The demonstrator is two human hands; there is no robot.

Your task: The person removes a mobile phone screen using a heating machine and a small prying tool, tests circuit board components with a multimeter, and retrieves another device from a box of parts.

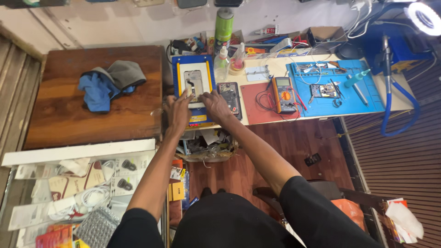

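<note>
Left of the blue and yellow machine (193, 81), a wooden table top (92, 115) is carrying a crumpled blue and grey cloth (109, 83), well apart from the hands. Below that table, packets of cables and chargers (87, 183) are lying in a glass case. On the machine's white plate, an opened phone (194, 84) is lying flat. The left hand (177, 111) is reaching onto the machine's near edge, its fingers spread narrowly and pressing at the phone's lower left corner. The right hand (216, 104) is lying just beside it, fingers stretched toward the phone's lower right corner; whether they are gripping anything cannot be told. Just right of the machine, a dark phone body (230, 98) is lying close by the right wrist. Behind the machine, a green can (224, 25) and two small bottles (221, 63) are standing. Farther right, an orange multimeter (284, 94) is resting on a red mat (262, 103), and a blue work mat (335, 89) is holding small tools.
</note>
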